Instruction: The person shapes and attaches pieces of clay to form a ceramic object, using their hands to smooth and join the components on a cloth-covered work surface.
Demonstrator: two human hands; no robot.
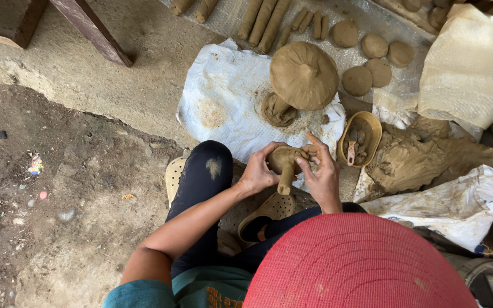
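Note:
A small brown clay mushroom shape (285, 164) with a short stem hanging down is held in front of me, above my knees. My left hand (256, 171) wraps its left side. My right hand (322, 171) grips its right side, fingers spread over the cap. A bigger clay mushroom form (303, 75) stands on a white sack sheet (223, 102) just beyond my hands, with a crumpled lump of clay (277, 110) at its foot.
Clay rolls (263, 20) and flat clay discs (372, 60) lie at the back on a sheet. A yellowish bowl (361, 137) holds a tool and wet clay. A large clay heap (423, 159) and white sacks (463, 68) fill the right side. Bare dirt floor lies left.

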